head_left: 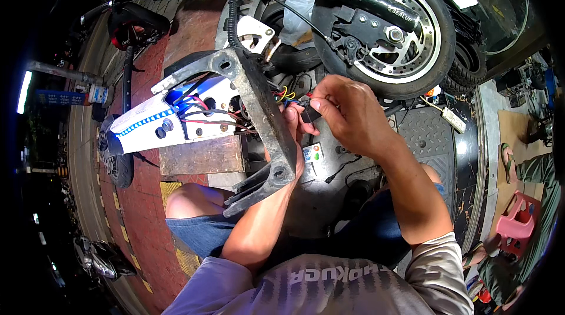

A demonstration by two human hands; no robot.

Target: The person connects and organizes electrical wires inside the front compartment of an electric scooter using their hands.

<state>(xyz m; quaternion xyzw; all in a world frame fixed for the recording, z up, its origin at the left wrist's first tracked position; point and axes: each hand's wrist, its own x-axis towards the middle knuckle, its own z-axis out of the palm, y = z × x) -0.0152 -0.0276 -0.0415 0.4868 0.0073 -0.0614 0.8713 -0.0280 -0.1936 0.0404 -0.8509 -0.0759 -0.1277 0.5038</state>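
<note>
An electric scooter lies on its side with its white deck (203,100) open, showing a blue wrapped pack and red and black wires (203,116). A scuffed dark frame piece (259,103) stands at the deck's end, hiding part of my left forearm. Past it, my left hand (296,122) closes its fingers on a small black block (310,113) beside thin yellow wires (286,94). Over that block my right hand (348,106) pinches thumb and forefinger together, close to a tiny red piece (309,95). What exactly sits in that pinch is too small to make out.
The scooter's wheel (442,35) with its brake disc lies beyond my hands. A wooden block (203,157) is under the deck. To the right are a dark ridged mat (426,132) and a pink stool (518,221), beside another person's legs (538,209).
</note>
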